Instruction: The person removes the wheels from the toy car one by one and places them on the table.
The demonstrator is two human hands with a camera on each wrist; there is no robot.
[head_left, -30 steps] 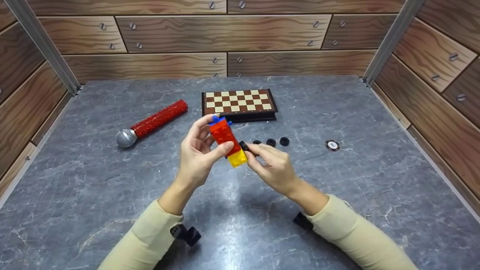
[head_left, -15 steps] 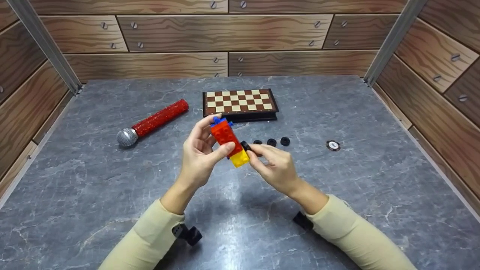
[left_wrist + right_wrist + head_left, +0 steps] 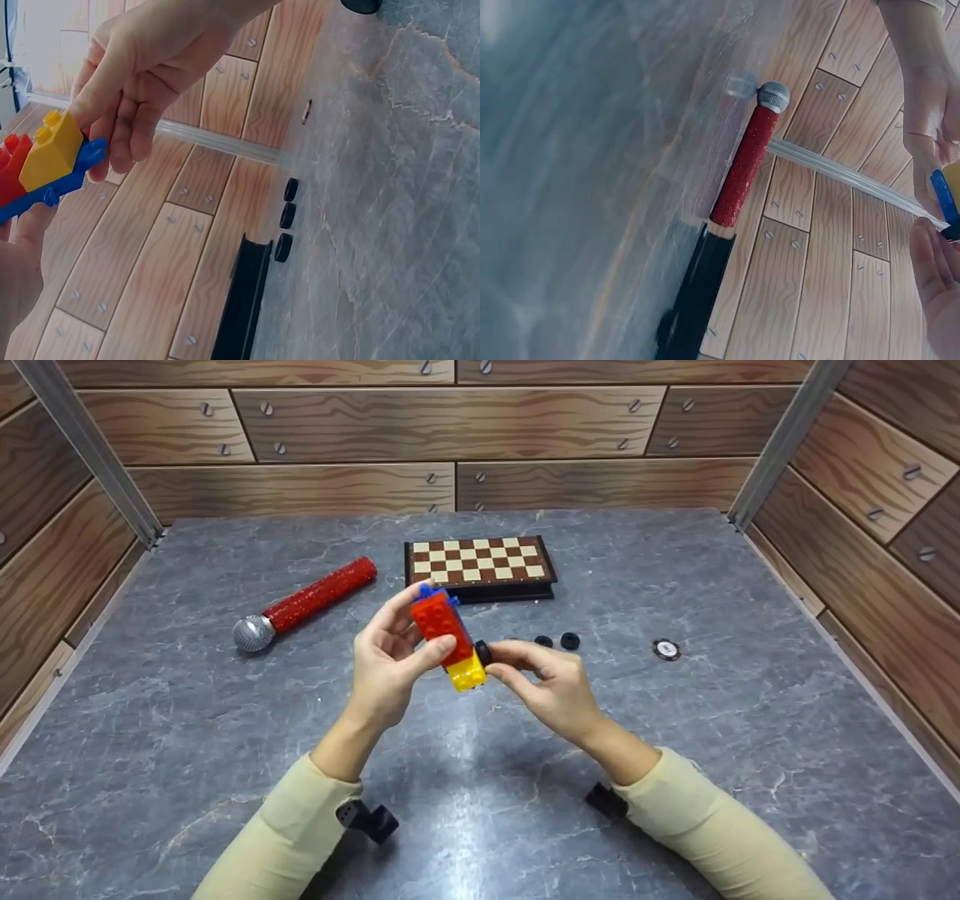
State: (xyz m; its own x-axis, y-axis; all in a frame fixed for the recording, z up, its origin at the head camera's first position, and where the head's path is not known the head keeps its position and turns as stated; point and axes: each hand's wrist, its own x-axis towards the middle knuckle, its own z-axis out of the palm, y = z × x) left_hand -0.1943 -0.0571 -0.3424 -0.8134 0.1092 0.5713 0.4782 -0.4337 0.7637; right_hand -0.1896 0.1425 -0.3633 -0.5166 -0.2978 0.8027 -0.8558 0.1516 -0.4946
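My left hand [image 3: 430, 621] grips a small brick assembly [image 3: 448, 639] above the table: a red brick and a yellow brick [image 3: 51, 149] on a blue plate [image 3: 73, 169]. My right hand [image 3: 496, 658] pinches a black wheel [image 3: 484, 652] between thumb and forefinger and holds it against the assembly's right side by the yellow brick. In the right wrist view only the blue plate's edge [image 3: 945, 196] and fingertips show. Loose black wheels [image 3: 570, 640] lie on the table just behind my right hand; three wheels [image 3: 287, 215] show in the left wrist view.
A folded chessboard [image 3: 480, 562] lies at the back centre of the grey marble table [image 3: 187, 712]. A red glitter microphone [image 3: 304, 604] lies at the left. A poker chip [image 3: 664, 649] lies to the right. Wood-patterned walls [image 3: 450, 480] surround the table.
Both hands and the assembly have drifted slightly left and up. My right fingers have turned the wheel closer against the assembly's side.
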